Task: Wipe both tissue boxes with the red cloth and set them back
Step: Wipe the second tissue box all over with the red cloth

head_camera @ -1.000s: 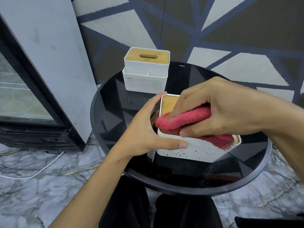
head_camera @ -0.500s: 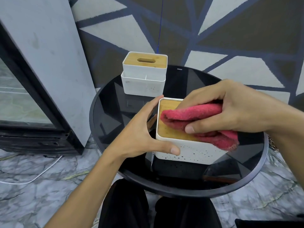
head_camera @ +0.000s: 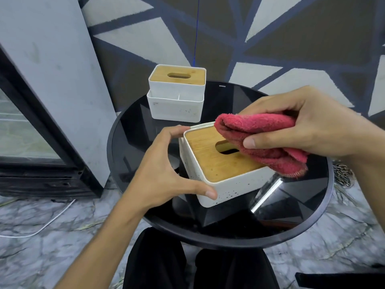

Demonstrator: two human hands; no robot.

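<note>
A white tissue box with a wooden lid (head_camera: 210, 161) is tilted up off the round black glass table (head_camera: 133, 142). My left hand (head_camera: 166, 172) grips its left side, thumb on the front corner and fingers on the far corner. My right hand (head_camera: 308, 126) holds the bunched red cloth (head_camera: 258, 138) over the right part of the lid, partly covering the slot. A second white tissue box with a wooden lid (head_camera: 177, 92) stands upright at the back of the table, untouched.
A grey panel and a glass-fronted black cabinet (head_camera: 31, 126) stand close on the left. A patterned wall is right behind the table. A white cable (head_camera: 41, 226) lies on the marble floor. My dark-trousered legs (head_camera: 187, 265) are under the table's near edge.
The near box has been lifted and tilted, its lid now facing me. The cloth has slid from the left of the lid toward the right and lifted, uncovering most of the wood.
</note>
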